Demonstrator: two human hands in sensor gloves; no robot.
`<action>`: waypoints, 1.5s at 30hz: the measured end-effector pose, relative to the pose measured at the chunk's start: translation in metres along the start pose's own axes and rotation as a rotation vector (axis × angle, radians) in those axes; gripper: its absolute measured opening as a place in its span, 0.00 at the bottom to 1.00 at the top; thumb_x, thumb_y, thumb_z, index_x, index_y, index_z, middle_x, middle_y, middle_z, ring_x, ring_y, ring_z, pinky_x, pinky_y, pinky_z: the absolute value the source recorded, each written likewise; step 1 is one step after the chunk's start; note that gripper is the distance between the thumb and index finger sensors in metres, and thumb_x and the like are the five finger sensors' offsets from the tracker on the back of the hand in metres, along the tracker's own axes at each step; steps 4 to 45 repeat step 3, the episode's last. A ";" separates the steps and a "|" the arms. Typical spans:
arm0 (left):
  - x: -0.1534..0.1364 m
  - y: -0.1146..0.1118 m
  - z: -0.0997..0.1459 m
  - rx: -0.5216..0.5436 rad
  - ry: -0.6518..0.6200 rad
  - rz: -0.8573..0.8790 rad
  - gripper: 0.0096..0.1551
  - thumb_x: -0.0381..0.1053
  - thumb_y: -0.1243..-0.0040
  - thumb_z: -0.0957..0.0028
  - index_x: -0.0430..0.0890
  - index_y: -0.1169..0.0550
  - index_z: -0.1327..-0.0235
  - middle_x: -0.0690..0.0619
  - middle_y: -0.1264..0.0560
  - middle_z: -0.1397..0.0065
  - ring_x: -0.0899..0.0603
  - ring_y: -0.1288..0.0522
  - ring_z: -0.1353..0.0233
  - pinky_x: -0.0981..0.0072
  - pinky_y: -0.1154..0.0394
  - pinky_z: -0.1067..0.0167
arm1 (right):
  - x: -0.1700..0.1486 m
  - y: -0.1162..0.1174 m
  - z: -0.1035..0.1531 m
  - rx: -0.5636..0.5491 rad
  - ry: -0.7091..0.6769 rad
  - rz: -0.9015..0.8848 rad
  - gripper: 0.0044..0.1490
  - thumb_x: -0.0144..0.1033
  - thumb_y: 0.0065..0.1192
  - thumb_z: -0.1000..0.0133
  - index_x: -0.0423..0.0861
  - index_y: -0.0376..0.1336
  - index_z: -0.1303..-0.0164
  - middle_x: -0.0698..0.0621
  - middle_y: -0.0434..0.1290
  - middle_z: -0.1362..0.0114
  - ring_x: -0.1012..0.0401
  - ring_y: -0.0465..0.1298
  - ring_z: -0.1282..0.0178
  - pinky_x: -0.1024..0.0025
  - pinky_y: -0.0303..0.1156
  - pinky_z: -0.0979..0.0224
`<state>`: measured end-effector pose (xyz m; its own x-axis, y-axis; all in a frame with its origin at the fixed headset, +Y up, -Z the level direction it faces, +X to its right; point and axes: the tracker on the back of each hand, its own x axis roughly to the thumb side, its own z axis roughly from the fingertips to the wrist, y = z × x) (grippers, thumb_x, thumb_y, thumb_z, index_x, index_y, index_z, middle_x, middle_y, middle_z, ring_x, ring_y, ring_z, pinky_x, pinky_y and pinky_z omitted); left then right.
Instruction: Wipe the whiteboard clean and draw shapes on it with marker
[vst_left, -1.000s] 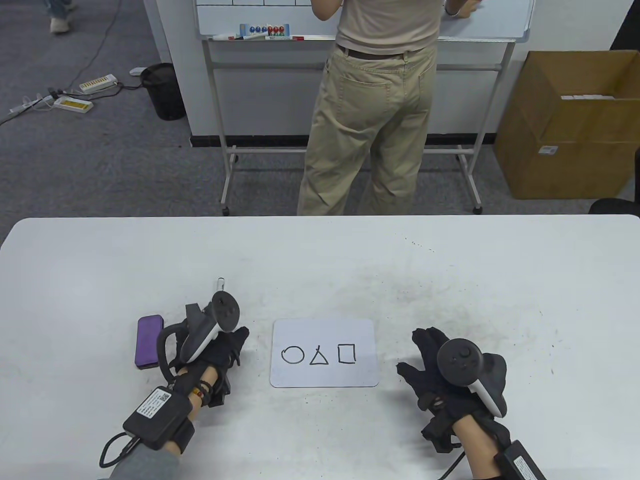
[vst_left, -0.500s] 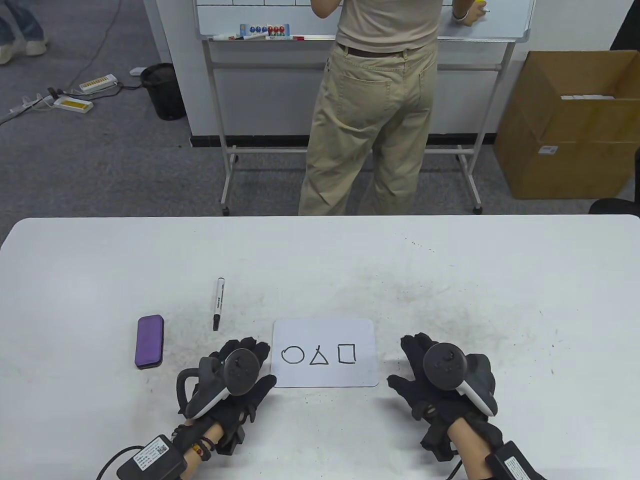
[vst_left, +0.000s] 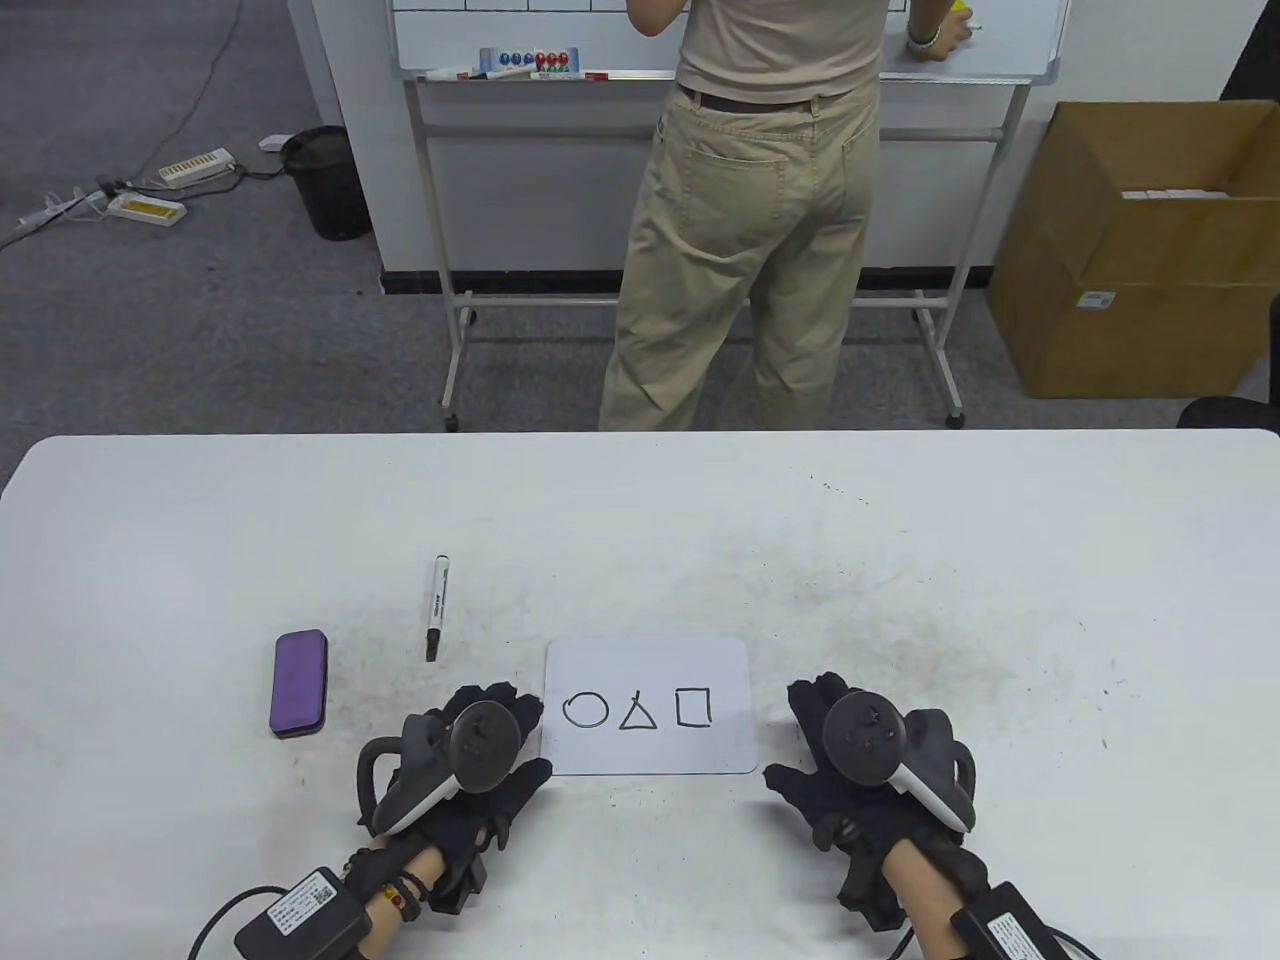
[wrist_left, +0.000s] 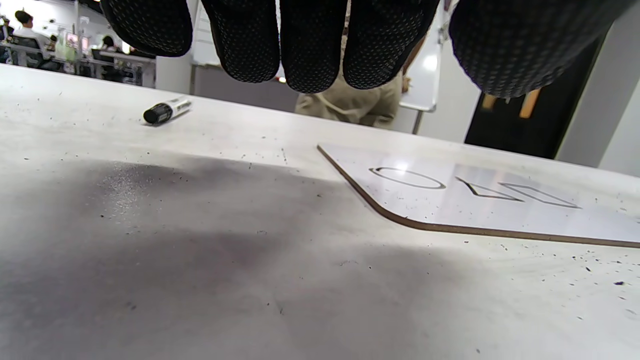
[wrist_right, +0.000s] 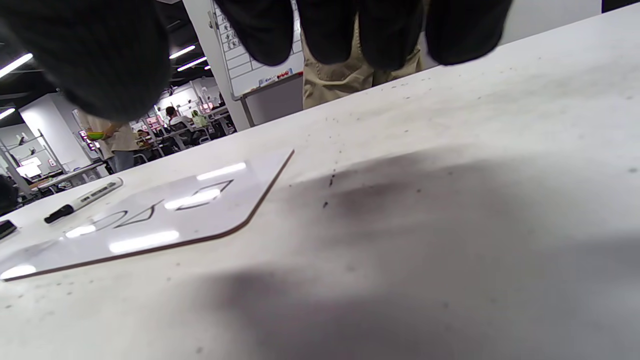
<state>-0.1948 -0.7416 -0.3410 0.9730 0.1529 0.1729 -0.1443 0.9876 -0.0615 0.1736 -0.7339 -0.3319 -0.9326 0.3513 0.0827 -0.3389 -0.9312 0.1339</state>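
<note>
Both hands lie flat and empty on the tabletop (vst_left: 200, 520), fingers straight, one at each side of the small whiteboard (vst_left: 648, 662). Going from the left, the purple eraser (vst_left: 298, 683) sits well apart from the board, so reaching for it means crossing bare tabletop speckled with dark marker dust, and a sleeve or glove dragged through that could carry smudges onto the board. The marker (vst_left: 437, 606) lies capped just beyond the left hand (vst_left: 470, 770), pointing away; nudged by the fingers it could roll off out of reach. Print runs along its barrel, but it is too small to read. The left hand's fingertips sit just beside the board's left edge, and a careless slide could smear the circle (vst_left: 585, 709), the nearest of the 3 drawn shapes. The triangle (vst_left: 637, 712) and square (vst_left: 693, 707) follow in black line, the triangle's 1 stroke overshooting its peak. The board lies loose on the tabletop, so I judge that wiping with 1 hand alone would push it along rather than clean it. The right hand (vst_left: 850, 790) rests near the right edge, placed to steady it. A white label with a square code shows on the left wrist's pack (vst_left: 300, 915), its text unreadable.
</note>
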 end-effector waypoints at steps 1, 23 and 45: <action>0.000 0.000 0.000 -0.001 -0.001 -0.001 0.42 0.67 0.41 0.61 0.57 0.30 0.29 0.52 0.34 0.17 0.37 0.36 0.17 0.33 0.37 0.25 | 0.000 0.001 -0.001 0.005 0.003 0.003 0.59 0.63 0.67 0.57 0.49 0.50 0.19 0.43 0.51 0.14 0.40 0.56 0.14 0.39 0.59 0.21; 0.000 0.001 0.000 -0.003 0.002 -0.003 0.42 0.66 0.41 0.61 0.57 0.30 0.29 0.52 0.34 0.17 0.37 0.36 0.17 0.33 0.37 0.25 | -0.001 0.002 -0.001 0.010 0.005 0.007 0.59 0.63 0.67 0.57 0.49 0.50 0.19 0.43 0.51 0.14 0.40 0.56 0.14 0.39 0.59 0.21; 0.000 0.001 0.000 -0.003 0.002 -0.003 0.42 0.66 0.41 0.61 0.57 0.30 0.29 0.52 0.34 0.17 0.37 0.36 0.17 0.33 0.37 0.25 | -0.001 0.002 -0.001 0.010 0.005 0.007 0.59 0.63 0.67 0.57 0.49 0.50 0.19 0.43 0.51 0.14 0.40 0.56 0.14 0.39 0.59 0.21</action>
